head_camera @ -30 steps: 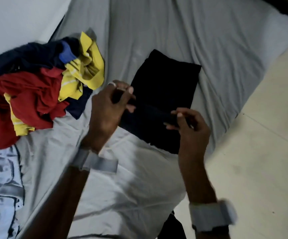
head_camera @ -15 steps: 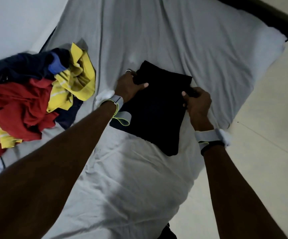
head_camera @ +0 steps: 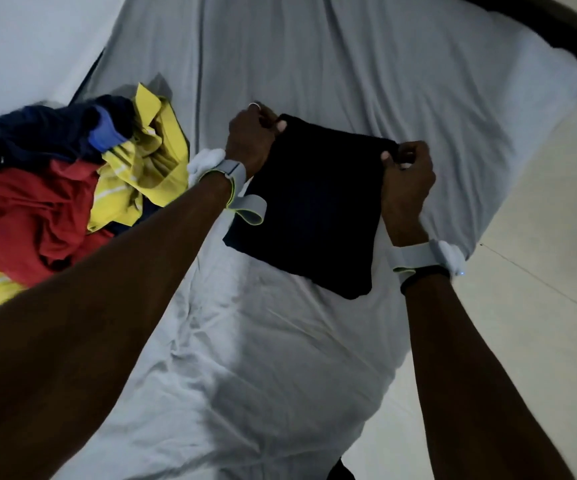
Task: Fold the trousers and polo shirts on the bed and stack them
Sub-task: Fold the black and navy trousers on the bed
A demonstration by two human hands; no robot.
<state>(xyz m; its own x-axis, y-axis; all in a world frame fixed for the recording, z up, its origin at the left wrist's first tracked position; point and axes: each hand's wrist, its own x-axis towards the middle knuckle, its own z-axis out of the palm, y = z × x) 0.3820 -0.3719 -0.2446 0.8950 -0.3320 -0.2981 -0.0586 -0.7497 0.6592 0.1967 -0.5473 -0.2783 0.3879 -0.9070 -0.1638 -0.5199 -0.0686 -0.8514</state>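
Note:
A dark folded garment (head_camera: 314,206) lies flat as a rough rectangle on the grey bed sheet (head_camera: 314,64). My left hand (head_camera: 250,140) pinches its far left corner, thumb on top. At the far right corner, my right hand (head_camera: 406,174) pinches the cloth between thumb and fingers. Both arms reach out over the bed. To the left lies a heap of unfolded clothes (head_camera: 55,188): red, yellow striped, navy and blue pieces mixed together.
The bed's right edge (head_camera: 467,251) drops to a pale tiled floor (head_camera: 539,306). A white wall (head_camera: 20,46) stands at the far left. A dark headboard or frame (head_camera: 557,29) runs along the top right. Wrinkled sheet lies between me and the garment.
The near half of the dark garment was lifted and laid over the far half. Both hands moved away from me to the far corners and still pinch there.

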